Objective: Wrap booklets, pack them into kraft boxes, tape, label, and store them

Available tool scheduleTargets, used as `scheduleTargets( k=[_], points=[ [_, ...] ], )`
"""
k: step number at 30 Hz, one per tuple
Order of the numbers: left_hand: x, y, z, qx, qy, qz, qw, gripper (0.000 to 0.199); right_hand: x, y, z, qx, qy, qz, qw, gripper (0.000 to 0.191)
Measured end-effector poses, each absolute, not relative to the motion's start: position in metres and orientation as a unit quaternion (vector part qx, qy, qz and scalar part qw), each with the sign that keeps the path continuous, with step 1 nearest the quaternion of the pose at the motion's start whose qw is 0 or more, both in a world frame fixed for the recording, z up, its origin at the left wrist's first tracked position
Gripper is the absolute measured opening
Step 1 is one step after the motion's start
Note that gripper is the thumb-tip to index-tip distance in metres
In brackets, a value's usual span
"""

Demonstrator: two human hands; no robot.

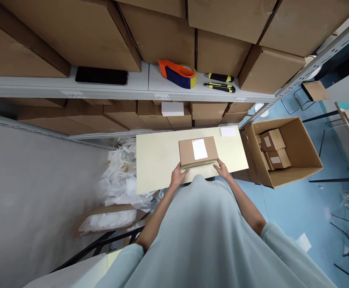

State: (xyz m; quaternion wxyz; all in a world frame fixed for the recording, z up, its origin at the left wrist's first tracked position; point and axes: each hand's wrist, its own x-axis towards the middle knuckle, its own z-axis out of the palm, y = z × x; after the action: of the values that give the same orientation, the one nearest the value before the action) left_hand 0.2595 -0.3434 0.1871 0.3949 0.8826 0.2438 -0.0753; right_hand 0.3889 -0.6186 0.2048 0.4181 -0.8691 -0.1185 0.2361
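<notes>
A closed brown cardboard box with a white label on top lies on a cream tabletop. My left hand holds its near left corner, fingers along the side and thumb at the near edge. Opposite, my right hand grips the near right corner the same way. The fingertips are partly hidden by the box. A small white slip lies at the table's far right.
Above the table, a shelf carries large cartons, a black phone, a tape dispenser and utility knives. To the right stands an open carton with several small labelled boxes. Crumpled white paper piles up at left.
</notes>
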Motion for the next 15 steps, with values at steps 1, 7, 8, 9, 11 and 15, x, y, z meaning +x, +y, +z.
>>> scheduleTargets(
  k=[1, 7, 8, 9, 11, 15],
  points=[
    [0.260, -0.339, 0.192, 0.877, 0.255, -0.069, 0.402, 0.069, 0.389, -0.613, 0.212, -0.867, -0.121, 0.224, 0.428, 0.063],
    [0.274, -0.311, 0.244, 0.849, 0.313, 0.071, 0.419, 0.057, 0.401, -0.584, 0.260, -0.882, -0.082, 0.111, 0.451, 0.065],
    [0.277, -0.308, 0.252, 0.852, 0.311, 0.080, 0.413, 0.057, 0.404, -0.578, 0.265, -0.892, -0.068, 0.095, 0.437, 0.065],
    [0.280, -0.305, 0.257, 0.855, 0.309, 0.080, 0.408, 0.056, 0.406, -0.573, 0.268, -0.901, -0.057, 0.085, 0.422, 0.064],
    [0.284, -0.300, 0.262, 0.861, 0.311, 0.062, 0.397, 0.051, 0.409, -0.564, 0.269, -0.913, -0.050, 0.087, 0.395, 0.059],
    [0.282, -0.292, 0.251, 0.851, 0.343, 0.016, 0.398, 0.042, 0.407, -0.555, 0.258, -0.921, -0.060, 0.131, 0.363, 0.052]
  ],
)
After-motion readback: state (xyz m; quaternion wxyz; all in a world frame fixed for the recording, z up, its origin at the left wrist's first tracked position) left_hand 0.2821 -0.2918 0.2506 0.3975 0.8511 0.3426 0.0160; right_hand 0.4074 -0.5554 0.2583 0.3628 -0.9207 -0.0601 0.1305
